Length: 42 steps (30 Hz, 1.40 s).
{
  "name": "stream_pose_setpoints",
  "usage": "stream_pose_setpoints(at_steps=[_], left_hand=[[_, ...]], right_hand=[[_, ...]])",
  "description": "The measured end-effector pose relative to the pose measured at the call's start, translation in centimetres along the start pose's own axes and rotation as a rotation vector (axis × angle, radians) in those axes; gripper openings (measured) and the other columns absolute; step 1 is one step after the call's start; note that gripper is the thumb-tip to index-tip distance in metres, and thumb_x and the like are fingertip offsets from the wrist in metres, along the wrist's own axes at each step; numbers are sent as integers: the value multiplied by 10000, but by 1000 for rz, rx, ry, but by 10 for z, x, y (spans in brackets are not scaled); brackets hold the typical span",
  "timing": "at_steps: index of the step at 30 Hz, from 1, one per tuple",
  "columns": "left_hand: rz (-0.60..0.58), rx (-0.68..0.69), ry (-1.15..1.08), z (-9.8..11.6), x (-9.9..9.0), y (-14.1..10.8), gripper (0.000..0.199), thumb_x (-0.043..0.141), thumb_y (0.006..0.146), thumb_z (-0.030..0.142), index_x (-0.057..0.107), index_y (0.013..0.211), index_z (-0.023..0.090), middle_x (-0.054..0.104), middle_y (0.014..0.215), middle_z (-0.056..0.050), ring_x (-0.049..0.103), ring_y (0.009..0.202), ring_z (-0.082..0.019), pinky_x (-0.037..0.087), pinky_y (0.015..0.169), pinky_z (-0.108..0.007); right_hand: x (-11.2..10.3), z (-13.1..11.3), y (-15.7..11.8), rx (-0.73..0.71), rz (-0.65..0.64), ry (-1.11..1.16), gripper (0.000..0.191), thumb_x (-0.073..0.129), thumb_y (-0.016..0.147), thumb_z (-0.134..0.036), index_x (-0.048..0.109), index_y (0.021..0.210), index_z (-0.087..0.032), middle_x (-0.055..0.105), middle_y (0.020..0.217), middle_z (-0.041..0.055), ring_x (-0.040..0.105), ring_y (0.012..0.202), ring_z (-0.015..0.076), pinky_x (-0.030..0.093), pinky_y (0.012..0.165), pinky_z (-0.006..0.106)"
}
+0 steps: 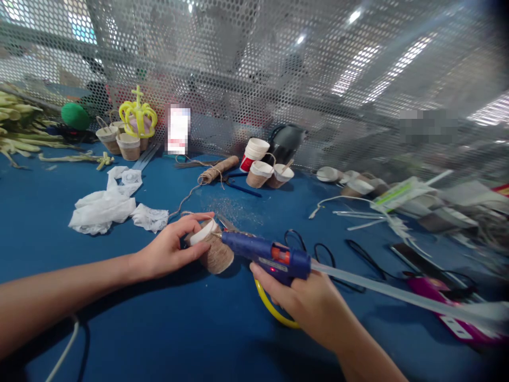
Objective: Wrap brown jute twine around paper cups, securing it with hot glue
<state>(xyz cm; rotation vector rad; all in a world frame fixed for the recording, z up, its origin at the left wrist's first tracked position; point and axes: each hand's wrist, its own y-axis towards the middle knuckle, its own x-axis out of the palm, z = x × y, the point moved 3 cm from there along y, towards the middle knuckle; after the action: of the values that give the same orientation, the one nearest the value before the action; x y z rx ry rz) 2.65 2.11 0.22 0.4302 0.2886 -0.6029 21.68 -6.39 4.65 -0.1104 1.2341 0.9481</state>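
Note:
A small cup wrapped in brown twine (218,254), with a white rim, lies tilted on the blue table. The fingers of my left hand (175,244) are closed around its rim end. In my right hand (302,297) is a blue glue gun (254,252), its red light on and a long clear glue stick out of its back. The nozzle touches or nearly touches the cup near the white rim. Twine runs from the cup area to a twine roll (220,170) farther back.
White lace fabric (103,207) lies at the left. Wrapped cups (259,175) and a yellow crown (138,119) stand along the mesh screen. Scissors with a yellow handle (272,313) lie beneath my right hand. Cables and a magenta power strip (445,307) are at the right.

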Motion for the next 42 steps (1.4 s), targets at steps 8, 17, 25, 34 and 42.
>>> stream_pose_setpoints(at_steps=[8,17,25,34,42], left_hand=[[6,2,-9,0,0,0,132,526,796,235,466,705,160,511,1226,-150,440,1171,-232,368,929,-352],[11,20,16,1,1,0,134,532,784,221,455,692,164,526,1207,-158,439,1174,-229,376,917,-349],[9,18,12,2,1,0,126,541,774,213,458,693,165,516,1222,-154,436,1179,-228,370,924,-345],[-4,40,4,1,1,0,120,544,770,201,452,701,166,490,1255,-148,431,1185,-231,356,944,-361],[-1,34,0,2,1,-1,119,543,764,196,452,692,170,492,1258,-145,426,1193,-240,365,943,-369]], right_hand=[[-6,-6,3,-101,30,-116,413,388,718,-3,697,852,-242,605,485,39,628,590,226,475,545,337],[-3,-3,-4,18,-57,45,254,458,803,-161,687,856,-258,674,685,40,634,772,214,492,655,321],[-3,-5,-2,8,-58,25,281,489,775,-136,672,932,-281,683,696,26,636,747,199,490,662,320],[-3,1,-2,-67,-23,-47,300,467,756,-60,675,905,-217,641,560,25,584,551,160,450,564,284],[-5,3,2,-21,-63,61,333,406,784,-53,675,898,-213,613,522,15,543,472,131,415,503,255]])
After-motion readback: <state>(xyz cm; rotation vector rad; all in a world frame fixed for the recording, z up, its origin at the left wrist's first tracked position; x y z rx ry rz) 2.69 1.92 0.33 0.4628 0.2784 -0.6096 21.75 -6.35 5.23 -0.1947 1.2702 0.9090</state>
